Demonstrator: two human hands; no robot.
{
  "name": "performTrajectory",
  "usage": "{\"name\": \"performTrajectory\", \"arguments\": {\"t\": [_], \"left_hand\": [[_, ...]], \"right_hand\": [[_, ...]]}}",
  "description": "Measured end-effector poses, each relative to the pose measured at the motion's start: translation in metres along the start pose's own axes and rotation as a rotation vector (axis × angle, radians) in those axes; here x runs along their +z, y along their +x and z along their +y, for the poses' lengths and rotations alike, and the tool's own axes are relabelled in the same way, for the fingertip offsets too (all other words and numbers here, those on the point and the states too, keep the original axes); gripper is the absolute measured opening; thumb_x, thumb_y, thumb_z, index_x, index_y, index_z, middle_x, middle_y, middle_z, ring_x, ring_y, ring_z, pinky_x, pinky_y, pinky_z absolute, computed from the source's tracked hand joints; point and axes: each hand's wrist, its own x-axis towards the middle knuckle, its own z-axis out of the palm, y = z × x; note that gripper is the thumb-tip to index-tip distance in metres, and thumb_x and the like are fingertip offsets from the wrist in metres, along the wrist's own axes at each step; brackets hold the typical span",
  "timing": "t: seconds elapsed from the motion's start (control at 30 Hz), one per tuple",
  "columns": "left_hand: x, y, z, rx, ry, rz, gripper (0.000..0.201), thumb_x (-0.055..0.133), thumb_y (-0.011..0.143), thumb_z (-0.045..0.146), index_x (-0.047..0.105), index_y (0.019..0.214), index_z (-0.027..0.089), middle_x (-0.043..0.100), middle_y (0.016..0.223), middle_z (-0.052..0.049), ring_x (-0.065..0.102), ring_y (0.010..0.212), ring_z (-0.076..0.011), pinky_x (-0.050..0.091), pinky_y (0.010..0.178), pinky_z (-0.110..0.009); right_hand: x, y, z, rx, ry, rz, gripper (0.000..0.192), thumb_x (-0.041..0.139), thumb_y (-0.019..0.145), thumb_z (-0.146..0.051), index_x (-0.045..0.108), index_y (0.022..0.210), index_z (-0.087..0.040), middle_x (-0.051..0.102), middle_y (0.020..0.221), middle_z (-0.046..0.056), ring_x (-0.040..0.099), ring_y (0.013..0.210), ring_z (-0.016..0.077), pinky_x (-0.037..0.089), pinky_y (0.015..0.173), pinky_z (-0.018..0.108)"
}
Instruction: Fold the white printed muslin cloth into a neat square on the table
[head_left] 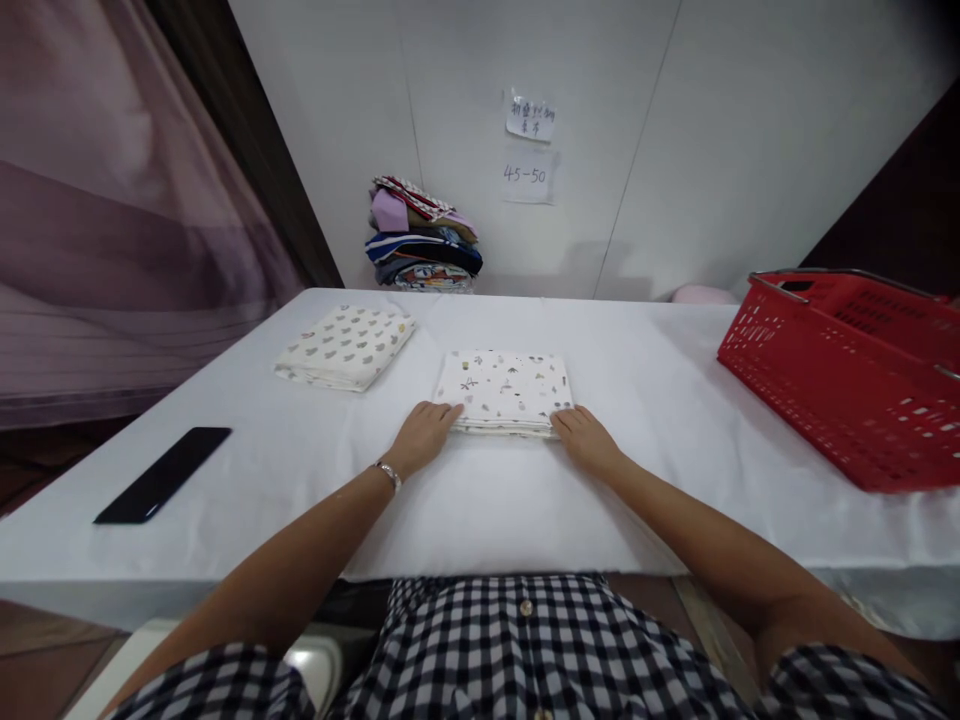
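A folded white cloth (506, 385) with small scattered prints lies flat on the white-covered table (480, 520), its layered edge toward me. At its near left corner, my left hand (424, 435) grips the edge, thumb on top and the other fingers partly hidden. My right hand (589, 440) pinches the near right corner in the same way. Left of these, a second folded cloth (346, 346), white with grey leaf-like prints, lies at an angle, touched by neither hand.
A black phone (165, 474) lies at the table's left. On the right stands a red plastic basket (840, 380). Behind the table's far edge, a stack of folded fabrics (424, 240) rests against the wall, with paper signs (529, 175) beside it. A purplish curtain (112, 220) hangs at left.
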Motion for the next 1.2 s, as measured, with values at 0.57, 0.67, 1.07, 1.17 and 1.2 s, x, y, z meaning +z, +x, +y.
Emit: {"name": "performTrajectory", "arguments": {"t": [0.57, 0.67, 1.07, 1.17, 1.2], "left_hand": [[-0.094, 0.039, -0.024, -0.094, -0.313, 0.343, 0.059, 0.048, 0.077, 0.016, 0.035, 0.135, 0.022, 0.047, 0.127, -0.009, 0.046, 0.116, -0.0228, 0.042, 0.095, -0.037], [-0.123, 0.043, -0.026, -0.169, -0.552, 0.51, 0.062, 0.052, 0.077, 0.021, 0.032, 0.135, 0.026, 0.048, 0.124, -0.007, 0.057, 0.09, -0.0146, 0.051, 0.075, -0.029], [-0.03, 0.077, -0.032, -0.746, -0.95, 0.271, 0.045, 0.057, 0.076, 0.032, 0.054, 0.118, 0.019, 0.061, 0.114, -0.007, 0.06, 0.076, -0.0131, 0.05, 0.067, -0.026], [0.002, 0.085, -0.031, -0.902, -0.938, 0.175, 0.038, 0.057, 0.077, 0.036, 0.059, 0.109, 0.015, 0.064, 0.11, -0.01, 0.061, 0.092, -0.0194, 0.048, 0.08, -0.031], [0.007, 0.087, -0.031, -0.927, -0.933, 0.162, 0.038, 0.056, 0.077, 0.039, 0.06, 0.106, 0.015, 0.064, 0.109, -0.011, 0.061, 0.095, -0.0211, 0.047, 0.082, -0.032]], "right_hand": [[-0.092, 0.036, 0.048, 0.12, 0.375, 0.197, 0.06, 0.045, 0.08, -0.015, 0.034, 0.138, -0.024, 0.055, 0.122, 0.008, 0.051, 0.107, 0.024, 0.036, 0.097, 0.046], [-0.124, 0.035, 0.051, 0.216, 0.651, 0.325, 0.06, 0.053, 0.08, -0.024, 0.035, 0.137, -0.028, 0.055, 0.119, 0.005, 0.053, 0.103, 0.0206, 0.042, 0.093, 0.041], [-0.031, 0.051, 0.074, 0.89, 1.227, 0.288, 0.058, 0.06, 0.069, -0.028, 0.051, 0.126, -0.022, 0.063, 0.105, 0.007, 0.061, 0.081, 0.0189, 0.052, 0.068, 0.032], [0.004, 0.054, 0.072, 1.033, 1.142, 0.19, 0.052, 0.058, 0.073, -0.035, 0.055, 0.122, -0.02, 0.065, 0.101, 0.009, 0.063, 0.081, 0.0205, 0.053, 0.068, 0.034], [0.01, 0.054, 0.071, 1.038, 1.127, 0.171, 0.052, 0.058, 0.074, -0.038, 0.055, 0.122, -0.02, 0.065, 0.102, 0.009, 0.063, 0.082, 0.0209, 0.053, 0.069, 0.035]]}}
